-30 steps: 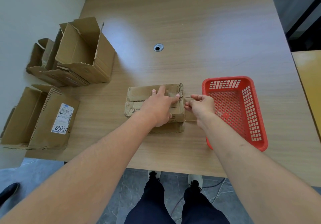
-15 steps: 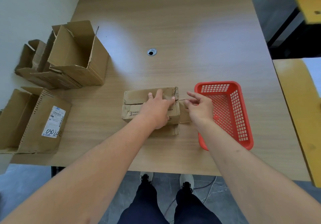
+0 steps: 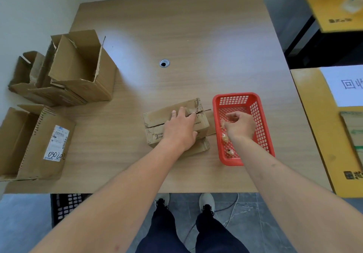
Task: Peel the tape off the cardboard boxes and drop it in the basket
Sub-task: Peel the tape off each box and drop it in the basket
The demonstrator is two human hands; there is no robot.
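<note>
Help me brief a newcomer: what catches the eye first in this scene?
The red basket at the table's right, with the right hand over it holding crumpled tape. Beside it, the left hand presses flat on the flattened cardboard box. More open cardboard boxes crowd the table's left edge.

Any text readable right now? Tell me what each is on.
"030202", handwritten: shipping label on the left cardboard box.
"回" and a cut-off character: white sign on the yellow bin.
Print on the flattened box under the left hand: too small.
</note>
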